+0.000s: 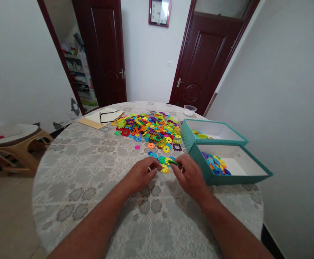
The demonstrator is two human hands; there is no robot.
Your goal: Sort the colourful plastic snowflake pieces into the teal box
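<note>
My right hand [190,175] pinches a green notched plastic disc [173,162], seen nearly edge-on, between thumb and fingers. Across from it, my left hand [142,174] is closed, with fingers curled toward the thumb; what it holds, if anything, is hidden. Between the two hands lie a yellow notched disc [164,169], a teal disc [162,159] and a blue disc [153,154]. Just beyond them spreads a large heap of colourful plastic pieces [151,127], mostly flower-like discs with some square frames. A purple square frame [177,147] lies at the heap's near right side.
Two teal boxes with white insides stand at the right: a near box [243,160] and a far box [213,126], both holding some pieces. Glasses [109,117] rest on papers [97,118] at the back left. A clear plastic bowl [190,109] is at the back right.
</note>
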